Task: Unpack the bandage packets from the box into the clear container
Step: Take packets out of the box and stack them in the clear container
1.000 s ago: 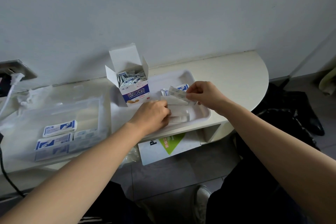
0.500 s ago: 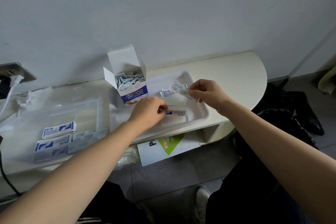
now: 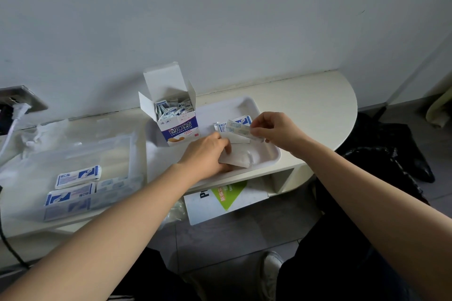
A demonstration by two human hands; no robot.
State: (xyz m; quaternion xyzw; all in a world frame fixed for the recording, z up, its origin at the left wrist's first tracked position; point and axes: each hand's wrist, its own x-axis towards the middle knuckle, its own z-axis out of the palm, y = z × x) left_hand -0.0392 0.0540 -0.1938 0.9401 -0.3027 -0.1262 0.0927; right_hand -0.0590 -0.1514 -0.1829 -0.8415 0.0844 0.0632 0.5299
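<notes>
An open blue-and-white bandage box (image 3: 177,124), full of small packets, stands at the back left of a white tray (image 3: 244,105). My right hand (image 3: 276,129) pinches a thin bandage packet (image 3: 236,128) above the tray. My left hand (image 3: 208,154) lies on white packets (image 3: 241,160) in the tray, fingers curled over their left end. More blue-printed packets (image 3: 234,122) lie behind them. The clear container (image 3: 73,173) sits at the left with several blue-and-white packets (image 3: 78,176) inside.
A white shelf top (image 3: 305,100) runs along the grey wall, its rounded end at right. A wall socket with a white plug (image 3: 17,107) is far left. A white-and-green booklet (image 3: 225,195) sticks out below the shelf. A dark bag (image 3: 391,149) lies on the floor at right.
My left hand has shifted slightly toward me over the white packets in the tray. My right hand stays raised, holding its thin packet.
</notes>
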